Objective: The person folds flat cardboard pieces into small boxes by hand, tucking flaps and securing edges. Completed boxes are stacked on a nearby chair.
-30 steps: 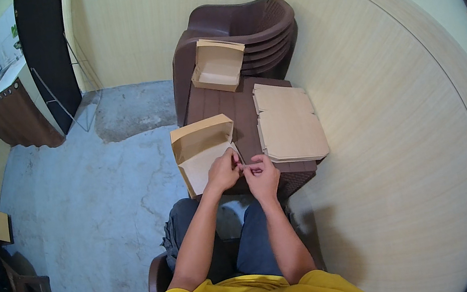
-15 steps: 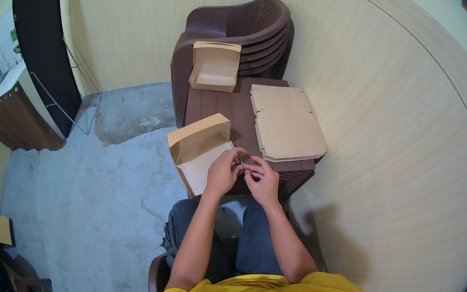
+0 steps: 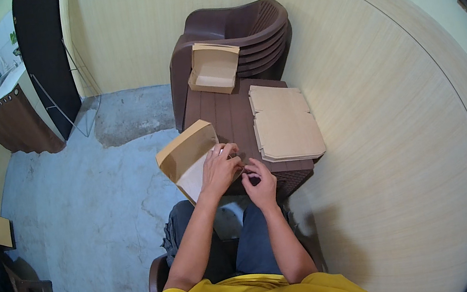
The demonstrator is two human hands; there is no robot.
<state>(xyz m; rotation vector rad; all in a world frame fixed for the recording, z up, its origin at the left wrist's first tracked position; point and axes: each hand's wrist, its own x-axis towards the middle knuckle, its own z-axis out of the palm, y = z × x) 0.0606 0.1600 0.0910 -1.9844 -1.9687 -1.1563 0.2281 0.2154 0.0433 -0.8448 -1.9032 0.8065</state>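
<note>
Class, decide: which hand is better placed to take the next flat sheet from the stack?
Probably the right hand: it lies nearer the stack of flat cardboard sheets, while the left hand rests on the half-folded box.

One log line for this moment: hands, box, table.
left hand: on half-folded cardboard box | right hand: at box's near edge | flat blanks: stacked on brown table | finished box: on chair stack

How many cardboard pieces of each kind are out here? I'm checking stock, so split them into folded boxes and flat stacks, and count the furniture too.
Folded cardboard boxes: 2, one under the left hand and right hand, one on the chair stack
Stack of flat box blanks: 1; sheets too thin to count
Brown plastic table: 1
Stack of brown chairs: 1
Total: 5
</note>
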